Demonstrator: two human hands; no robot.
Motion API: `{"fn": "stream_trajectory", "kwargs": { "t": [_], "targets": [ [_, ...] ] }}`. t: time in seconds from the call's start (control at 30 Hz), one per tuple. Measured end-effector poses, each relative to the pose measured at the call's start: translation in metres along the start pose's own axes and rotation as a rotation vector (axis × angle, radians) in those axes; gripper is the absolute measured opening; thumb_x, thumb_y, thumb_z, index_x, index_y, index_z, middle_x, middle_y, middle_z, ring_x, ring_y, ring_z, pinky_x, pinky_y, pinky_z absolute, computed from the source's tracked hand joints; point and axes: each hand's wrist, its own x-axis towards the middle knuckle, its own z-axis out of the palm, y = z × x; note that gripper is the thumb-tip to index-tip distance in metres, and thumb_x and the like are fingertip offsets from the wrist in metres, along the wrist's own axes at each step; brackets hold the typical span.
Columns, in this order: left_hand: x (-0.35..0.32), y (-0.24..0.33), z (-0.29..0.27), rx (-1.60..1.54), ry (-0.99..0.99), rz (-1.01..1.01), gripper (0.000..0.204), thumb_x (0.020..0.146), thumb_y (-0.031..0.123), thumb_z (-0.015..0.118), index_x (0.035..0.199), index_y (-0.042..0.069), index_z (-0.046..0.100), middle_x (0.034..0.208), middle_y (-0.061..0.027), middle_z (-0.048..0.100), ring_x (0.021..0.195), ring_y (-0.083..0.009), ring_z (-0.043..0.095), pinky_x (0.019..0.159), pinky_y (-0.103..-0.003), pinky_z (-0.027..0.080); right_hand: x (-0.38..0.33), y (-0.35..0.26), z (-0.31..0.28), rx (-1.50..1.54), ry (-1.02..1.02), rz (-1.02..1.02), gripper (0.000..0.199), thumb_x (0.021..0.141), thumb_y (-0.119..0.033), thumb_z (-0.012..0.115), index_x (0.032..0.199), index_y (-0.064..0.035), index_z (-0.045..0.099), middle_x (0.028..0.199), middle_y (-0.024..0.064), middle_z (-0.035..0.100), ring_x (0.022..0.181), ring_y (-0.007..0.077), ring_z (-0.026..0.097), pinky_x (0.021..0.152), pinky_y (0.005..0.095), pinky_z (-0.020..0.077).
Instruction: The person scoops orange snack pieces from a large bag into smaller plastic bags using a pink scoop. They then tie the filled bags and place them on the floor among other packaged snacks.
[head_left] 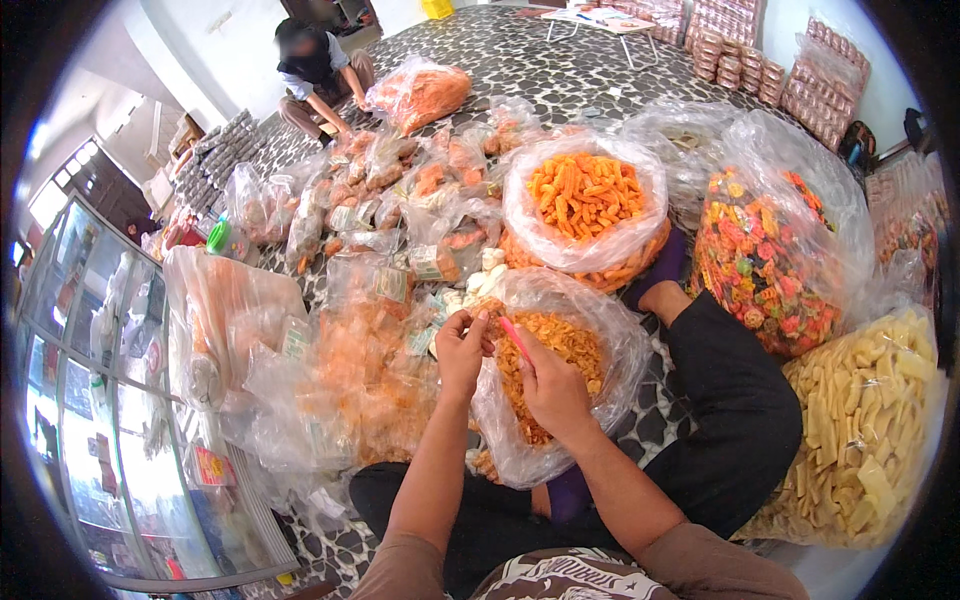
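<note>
My left hand (462, 348) is closed, fingertips pinched together above the rim of an open clear bag (622, 375). What it pinches, if anything, I cannot make out. My right hand (553, 390) grips a thin pink stick-shaped thing (515, 338), which points up toward the left fingertips. Orange-brown chips (565, 345) fill the open bag below and between both hands. Beyond it stands another open bag with orange puffed snack sticks (585, 195). Left of my hands lies a heap of clear plastic packets (370, 370) with orange contents.
Large bags of colourful snacks (765, 260) and pale yellow snack strips (860, 420) stand at the right. A glass display case (110, 400) borders the left side. Another person (315, 75) crouches at the far left beside a bag of orange snacks (418, 95).
</note>
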Motion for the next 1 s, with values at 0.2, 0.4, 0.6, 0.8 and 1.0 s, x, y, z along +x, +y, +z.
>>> {"fn": "stream_trajectory", "kwargs": {
  "t": [0.2,0.4,0.6,0.8,1.0],
  "targets": [
    [0.005,-0.015,0.008,0.151,0.120,0.173,0.034,0.102,0.029,0.067,0.084,-0.001,0.071,0.065,-0.0024,0.065,0.052,-0.0079,0.055,0.050,-0.025,0.043,0.002,0.008,0.006,0.007,0.018,-0.011,0.055,0.096,-0.012,0.061,0.150,-0.0143,0.051,0.086,0.0201,0.067,0.073,0.0392,0.068,0.064,0.0506,0.0543],
    [0.002,-0.022,0.009,0.326,0.222,0.306,0.037,0.100,0.019,0.069,0.074,-0.005,0.062,0.061,-0.0082,0.056,0.054,-0.0136,0.044,0.052,-0.034,0.036,0.002,0.003,0.003,-0.058,0.009,-0.062,0.060,0.095,-0.011,0.061,0.153,-0.0198,0.048,0.085,0.0174,0.065,0.072,0.0372,0.068,0.064,0.0491,0.0551],
    [-0.001,-0.018,0.014,0.437,0.285,0.574,0.038,0.100,0.014,0.066,0.068,-0.005,0.057,0.059,-0.0152,0.051,0.052,-0.0232,0.045,0.053,-0.039,0.037,0.008,-0.009,0.004,-0.216,-0.148,0.054,0.062,0.095,-0.014,0.059,0.155,-0.0216,0.046,0.088,0.0169,0.066,0.073,0.0381,0.070,0.064,0.0493,0.0570],
    [0.003,-0.022,0.017,0.439,0.395,0.540,0.039,0.099,0.014,0.066,0.067,-0.005,0.056,0.058,-0.0149,0.050,0.050,-0.0242,0.044,0.052,-0.040,0.036,-0.002,-0.019,-0.003,-0.213,-0.153,0.067,0.052,0.096,-0.015,0.060,0.148,-0.0172,0.055,0.087,0.0171,0.067,0.071,0.0386,0.069,0.064,0.0483,0.0573],
    [0.009,-0.023,0.020,0.410,0.460,0.479,0.040,0.099,0.016,0.067,0.068,-0.006,0.057,0.056,-0.0143,0.050,0.050,-0.0198,0.041,0.051,-0.040,0.034,-0.008,-0.017,-0.009,-0.197,-0.192,0.075,0.058,0.094,-0.018,0.061,0.152,-0.0179,0.049,0.093,0.0195,0.069,0.075,0.0400,0.071,0.065,0.0510,0.0588]
  ]
}}
